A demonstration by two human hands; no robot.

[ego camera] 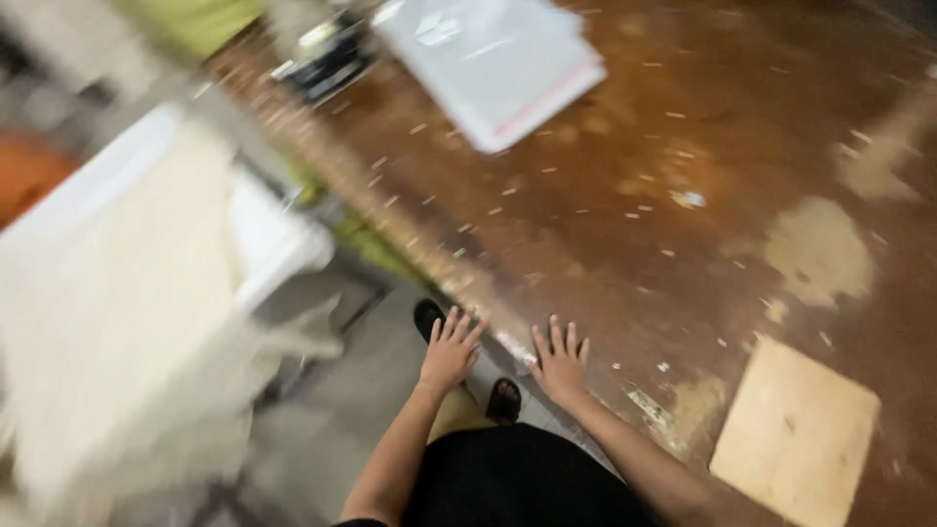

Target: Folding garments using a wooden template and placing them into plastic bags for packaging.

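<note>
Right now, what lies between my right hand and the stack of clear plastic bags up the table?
In the head view, only worn brown tabletop with small paper scraps separates the right hand from the bags.

Head view, motion-blurred. Left hand [450, 348]: fingers spread, empty, at the near edge of the surface [625, 224], over the floor gap. Right hand [561, 363]: fingers spread, empty, resting on the surface edge. Surface: worn brown top with pale patches and scattered small flecks. Stack of white sheets [493, 63] at the far side. Tan board [795, 429] at the near right corner. Dark device [327, 60] beside the sheets. Cream cloth [117, 312] left, blurred.
</note>
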